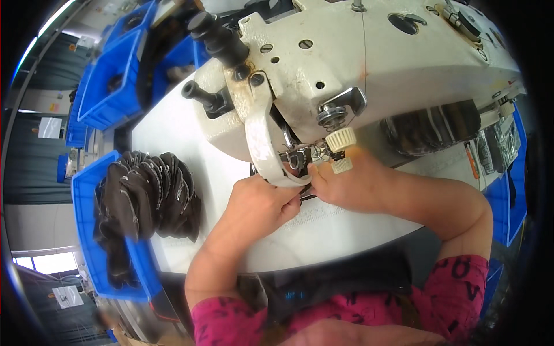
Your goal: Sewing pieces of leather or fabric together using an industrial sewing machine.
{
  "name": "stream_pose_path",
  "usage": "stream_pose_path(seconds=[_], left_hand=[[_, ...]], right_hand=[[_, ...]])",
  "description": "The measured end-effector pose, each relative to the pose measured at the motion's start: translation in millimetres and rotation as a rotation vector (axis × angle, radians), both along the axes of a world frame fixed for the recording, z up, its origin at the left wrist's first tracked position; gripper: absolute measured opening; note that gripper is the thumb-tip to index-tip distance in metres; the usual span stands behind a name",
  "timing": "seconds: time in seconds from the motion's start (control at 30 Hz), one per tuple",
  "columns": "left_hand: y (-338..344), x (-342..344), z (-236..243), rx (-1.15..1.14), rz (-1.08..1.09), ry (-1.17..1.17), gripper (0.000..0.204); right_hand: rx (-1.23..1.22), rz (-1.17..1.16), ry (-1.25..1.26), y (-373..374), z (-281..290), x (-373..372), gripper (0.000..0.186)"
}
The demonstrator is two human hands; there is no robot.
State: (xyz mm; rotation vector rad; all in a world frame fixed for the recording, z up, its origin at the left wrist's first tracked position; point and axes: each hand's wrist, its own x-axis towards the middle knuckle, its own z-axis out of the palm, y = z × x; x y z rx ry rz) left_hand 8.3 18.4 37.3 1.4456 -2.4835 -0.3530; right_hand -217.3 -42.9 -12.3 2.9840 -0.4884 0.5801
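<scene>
A white industrial sewing machine [415, 63] fills the upper part of the view. Close to its needle area, my left hand [262, 202] is closed, its fingertips under the white curved guard [264, 147]. My right hand [349, 184] comes in from the right, fingers pinched beside the cream tension knob [341, 139]. Between both hands shows a small bit of dark fabric [307, 196], mostly covered by the fingers and guard. The fingertips of the two hands nearly meet. Exactly how each finger grips the piece is hidden.
Left of my hands, a stack of dark fabric pieces with zippers [147, 196] hangs over a blue bin [86, 230]. More blue bins [112, 86] stand at the upper left. A ruler scale runs along the white table [231, 256]. An orange-handled tool [473, 161] lies at the right.
</scene>
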Motion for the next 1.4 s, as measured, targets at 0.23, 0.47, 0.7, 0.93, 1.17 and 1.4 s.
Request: stream_pose_path(seconds=[0.23,0.47,0.7,0.93,1.17,1.4], left_hand=[[-7.4,-10.5,7.0,0.005,0.032,0.106,0.028],[-14.5,-16.7,-10.1,-0.248,0.055,-0.075,0.033],[-14.8,-17.5,-17.8,-0.302,0.061,-0.086,0.031],[-15.3,-20.8,-22.5,-0.335,0.108,-0.084,0.027],[-11.6,-21.8,-22.5,-0.220,0.123,-0.021,0.030],[-14.2,-19.4,-22.1,-0.315,0.012,-0.029,0.035]], right_hand=[[-0.041,0.131,-0.011,2.5,-1.1,-0.1,0.009],[-0.102,0.202,-0.041,5.2,-9.8,3.7,0.012],[-0.106,0.151,-0.095,7.8,-2.6,2.7,0.013],[-0.139,0.123,-0.081,12.8,-8.0,3.6,0.013],[-0.120,0.235,0.025,13.8,-1.0,-0.5,0.013],[-0.115,0.245,0.086,15.0,6.8,-2.1,0.010]])
